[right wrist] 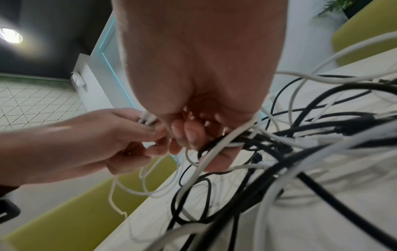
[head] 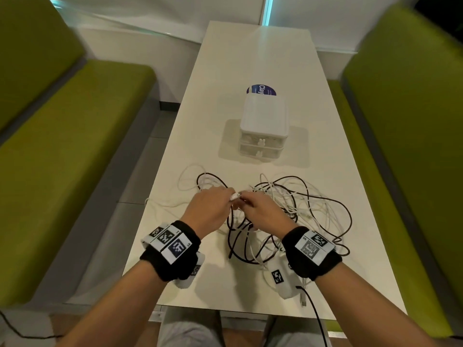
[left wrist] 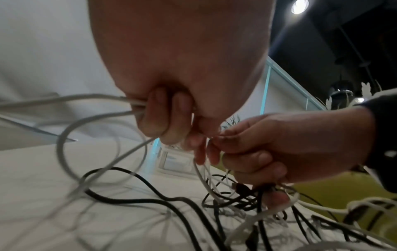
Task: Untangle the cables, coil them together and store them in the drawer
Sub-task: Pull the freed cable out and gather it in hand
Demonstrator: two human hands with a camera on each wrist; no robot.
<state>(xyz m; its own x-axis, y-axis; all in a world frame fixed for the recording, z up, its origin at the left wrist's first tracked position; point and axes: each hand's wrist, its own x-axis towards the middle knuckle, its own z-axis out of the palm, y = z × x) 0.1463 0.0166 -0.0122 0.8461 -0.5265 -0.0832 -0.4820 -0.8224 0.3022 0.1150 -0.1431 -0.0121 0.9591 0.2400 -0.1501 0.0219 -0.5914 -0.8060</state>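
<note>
A tangle of white and black cables (head: 288, 209) lies on the white table (head: 250, 58) in front of me. My left hand (head: 213, 204) grips white cable strands (left wrist: 103, 100) and pinches a white plug end (head: 235, 196). My right hand (head: 260, 211) meets it fingertip to fingertip, pinching the white cable by the plug, with black and white strands (right wrist: 225, 149) caught under its curled fingers. A small white drawer unit (head: 263, 126) with two closed drawers stands beyond the tangle.
A round blue sticker (head: 261, 89) shows behind the drawer unit. Green benches (head: 70, 146) flank the table on both sides (head: 406, 146). A black lead (head: 315, 319) runs off the near table edge from my right wrist.
</note>
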